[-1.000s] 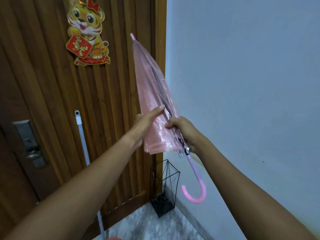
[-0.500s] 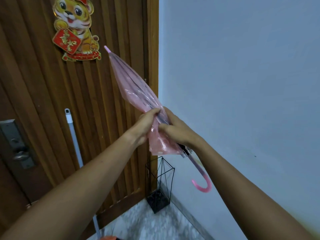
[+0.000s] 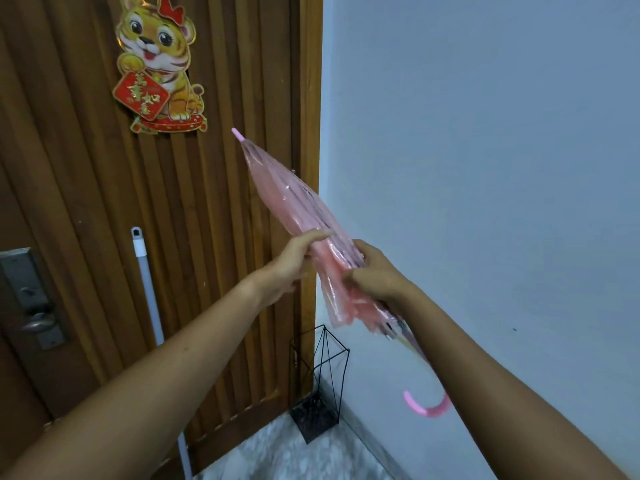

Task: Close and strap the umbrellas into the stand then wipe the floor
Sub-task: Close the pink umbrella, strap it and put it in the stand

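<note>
The pink umbrella (image 3: 304, 223) is folded and held in the air, its long axis running from the tip at about eleven o'clock down to the hooked handle at five o'clock. The left hand (image 3: 294, 261) is clamped on the bunched canopy from the nine o'clock side; the right hand (image 3: 375, 273) is closed on it just below. No fastened strap is visible. The wire stand (image 3: 320, 379) sits on the floor at six o'clock, nearly under the hands, so the umbrella would need tipping upright.

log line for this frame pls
phase: gathering canopy | left hand: shut on pink umbrella | right hand: shut on pink umbrella | strap: not visible | wire stand: holds no umbrella
</note>
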A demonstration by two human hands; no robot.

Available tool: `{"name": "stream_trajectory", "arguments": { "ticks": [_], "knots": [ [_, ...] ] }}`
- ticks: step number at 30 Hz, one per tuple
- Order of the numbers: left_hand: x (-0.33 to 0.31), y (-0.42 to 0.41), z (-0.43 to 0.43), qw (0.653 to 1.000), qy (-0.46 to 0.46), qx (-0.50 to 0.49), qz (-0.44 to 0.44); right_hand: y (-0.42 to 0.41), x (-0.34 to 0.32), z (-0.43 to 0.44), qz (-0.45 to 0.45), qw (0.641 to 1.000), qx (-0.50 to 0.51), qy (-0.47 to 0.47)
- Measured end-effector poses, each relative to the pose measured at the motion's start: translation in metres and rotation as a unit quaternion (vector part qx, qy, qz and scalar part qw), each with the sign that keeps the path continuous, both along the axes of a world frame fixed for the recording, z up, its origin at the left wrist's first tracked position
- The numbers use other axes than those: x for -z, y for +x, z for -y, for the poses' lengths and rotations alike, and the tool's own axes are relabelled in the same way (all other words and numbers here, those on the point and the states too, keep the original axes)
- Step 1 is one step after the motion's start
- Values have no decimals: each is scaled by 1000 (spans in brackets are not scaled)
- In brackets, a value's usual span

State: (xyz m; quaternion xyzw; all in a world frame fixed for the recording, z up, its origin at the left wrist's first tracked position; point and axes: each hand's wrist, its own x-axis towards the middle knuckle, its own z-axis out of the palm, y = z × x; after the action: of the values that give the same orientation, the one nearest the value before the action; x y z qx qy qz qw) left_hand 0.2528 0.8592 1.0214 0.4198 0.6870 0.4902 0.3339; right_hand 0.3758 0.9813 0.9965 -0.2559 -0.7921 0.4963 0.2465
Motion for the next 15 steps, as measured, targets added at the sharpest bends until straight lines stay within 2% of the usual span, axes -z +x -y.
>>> {"name": "stream_trajectory", "arguments": {
  "ticks": [1, 2, 4, 6, 9, 12, 15],
  "knots": [
    [7, -6, 0, 994, 18, -40, -101, 4, -3, -3, 1, 1000, -10, -4],
    [12, -9, 2, 969, 29, -91, -226, 8, -5, -6, 8, 1000, -21, -5],
    [21, -16, 6, 874, 58, -153, -457, 15, -13, -8, 28, 999, -45, 3],
    [29, -24, 7, 785, 78, -152, -595, 19, -22, -9, 50, 996, -76, 17],
    [33, -37, 5, 679, 125, -194, -698, 26, -38, -10, 92, 989, -106, 51],
    [32, -45, 4, 582, 213, -223, -752, 30, -49, -9, 144, 980, -111, 84],
    [34, -42, 2, 526, 282, -198, -777, 34, -60, -1, 181, 969, -131, 104]
  ]
}}
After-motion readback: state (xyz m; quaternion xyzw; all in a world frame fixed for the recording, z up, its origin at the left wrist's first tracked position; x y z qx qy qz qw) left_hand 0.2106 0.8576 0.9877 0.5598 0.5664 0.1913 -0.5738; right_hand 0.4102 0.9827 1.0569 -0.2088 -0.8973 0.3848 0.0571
